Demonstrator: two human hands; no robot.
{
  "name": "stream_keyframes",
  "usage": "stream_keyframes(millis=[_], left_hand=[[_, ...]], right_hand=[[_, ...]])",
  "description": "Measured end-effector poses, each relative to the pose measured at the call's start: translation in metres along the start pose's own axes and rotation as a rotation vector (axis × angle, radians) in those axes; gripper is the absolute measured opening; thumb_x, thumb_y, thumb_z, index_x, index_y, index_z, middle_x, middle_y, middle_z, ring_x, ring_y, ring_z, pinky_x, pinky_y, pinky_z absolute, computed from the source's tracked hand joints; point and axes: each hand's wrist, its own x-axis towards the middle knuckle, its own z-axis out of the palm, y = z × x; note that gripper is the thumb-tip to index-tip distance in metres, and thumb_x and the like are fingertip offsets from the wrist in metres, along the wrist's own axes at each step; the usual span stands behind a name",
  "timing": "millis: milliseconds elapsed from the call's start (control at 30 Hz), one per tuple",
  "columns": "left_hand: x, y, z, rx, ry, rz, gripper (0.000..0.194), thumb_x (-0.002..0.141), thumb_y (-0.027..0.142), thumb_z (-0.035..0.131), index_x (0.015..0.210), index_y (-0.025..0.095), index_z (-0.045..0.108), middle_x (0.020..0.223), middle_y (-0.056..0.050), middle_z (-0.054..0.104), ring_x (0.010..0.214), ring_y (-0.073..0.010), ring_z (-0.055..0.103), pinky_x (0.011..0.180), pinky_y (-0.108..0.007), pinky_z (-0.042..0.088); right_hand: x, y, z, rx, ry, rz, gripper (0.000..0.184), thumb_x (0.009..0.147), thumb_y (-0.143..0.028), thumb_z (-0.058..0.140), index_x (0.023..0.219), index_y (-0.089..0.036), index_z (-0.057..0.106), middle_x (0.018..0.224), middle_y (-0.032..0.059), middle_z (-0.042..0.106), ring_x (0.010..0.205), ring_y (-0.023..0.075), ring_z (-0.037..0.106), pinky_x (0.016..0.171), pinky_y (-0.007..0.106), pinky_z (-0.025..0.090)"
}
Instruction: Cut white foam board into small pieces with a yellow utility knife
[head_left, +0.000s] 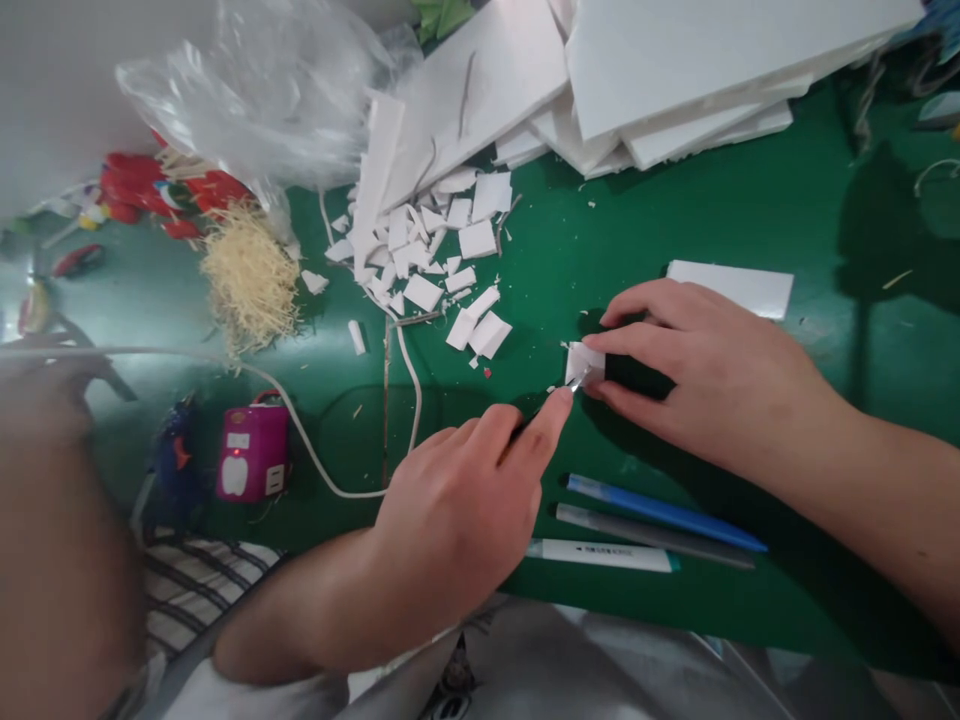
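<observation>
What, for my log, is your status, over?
Left hand holding craft knife, tip at foam. Right hand pinching small white foam piece. Nothing visibly in the way.

Your left hand [465, 505] is curled, index finger [547, 420] stretched forward. Your right hand [712, 365] pinches, forearm [892, 490] slanting in from the right.

A lane of open green desk [592, 240] runs between the white scraps [424, 240] and the flat white strip [739, 288]. Stacked white sheets [712, 70] bar its far end; the left hand [469, 500] and right hand [675, 350] nearly close its near end. More room lies right of the strip. A blue pen [667, 514], a grey pen [652, 538] and a white marker [600, 553] obstruct the near side; leftward, a looping cable [150, 351] and pink adapter [253, 453] intrude.
</observation>
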Motion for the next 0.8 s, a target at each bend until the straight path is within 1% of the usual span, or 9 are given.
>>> stream_keyframes(millis=[167, 300, 400, 633, 800], left_hand=[[0.0019, 0.0015, -0.0039, 0.04, -0.025, 0.004, 0.048, 0.104, 0.01, 0.037, 0.146, 0.012, 0.061, 0.081, 0.001, 0.067, 0.055, -0.0167, 0.062, 0.049, -0.033, 0.053], [0.0022, 0.0052, -0.0075, 0.076, -0.058, 0.014, 0.051, 0.102, 0.007, 0.039, 0.149, 0.011, 0.059, 0.077, 0.001, 0.062, 0.053, -0.0161, 0.059, 0.047, -0.032, 0.051], [0.0019, 0.008, -0.0088, 0.108, -0.054, 0.012, 0.051, 0.103, 0.007, 0.039, 0.149, 0.012, 0.06, 0.076, 0.002, 0.061, 0.051, -0.0157, 0.057, 0.045, -0.031, 0.05], [0.0016, 0.0085, -0.009, 0.167, -0.049, 0.01, 0.052, 0.104, 0.007, 0.034, 0.146, 0.013, 0.063, 0.073, 0.002, 0.059, 0.049, -0.0151, 0.057, 0.044, -0.03, 0.046], [0.0003, 0.0081, -0.0093, 0.155, -0.041, 0.018, 0.051, 0.103, 0.007, 0.035, 0.145, 0.013, 0.064, 0.074, 0.002, 0.059, 0.05, -0.0153, 0.057, 0.045, -0.031, 0.048]], right_hand=[[0.0003, -0.0014, -0.0015, -0.004, -0.011, -0.001, 0.02, 0.095, -0.03, 0.064, 0.096, -0.019, 0.081, 0.108, 0.0115, 0.075, 0.09, 0.0241, 0.069, 0.072, 0.037, 0.054], [0.0009, -0.0018, -0.0039, -0.031, -0.024, -0.015, 0.021, 0.096, -0.029, 0.063, 0.096, -0.018, 0.081, 0.107, 0.0117, 0.075, 0.086, 0.0243, 0.068, 0.073, 0.039, 0.054], [0.0009, -0.0012, -0.0052, -0.043, -0.04, -0.032, 0.021, 0.096, -0.029, 0.063, 0.097, -0.018, 0.081, 0.106, 0.0117, 0.075, 0.085, 0.0246, 0.068, 0.073, 0.04, 0.055], [0.0006, -0.0015, -0.0071, -0.044, -0.059, -0.022, 0.022, 0.096, -0.03, 0.062, 0.098, -0.019, 0.082, 0.108, 0.0113, 0.075, 0.085, 0.0248, 0.069, 0.073, 0.039, 0.056], [0.0012, -0.0021, -0.0078, -0.043, -0.057, -0.015, 0.023, 0.096, -0.031, 0.062, 0.097, -0.019, 0.082, 0.107, 0.0116, 0.075, 0.084, 0.0251, 0.069, 0.072, 0.04, 0.056]])
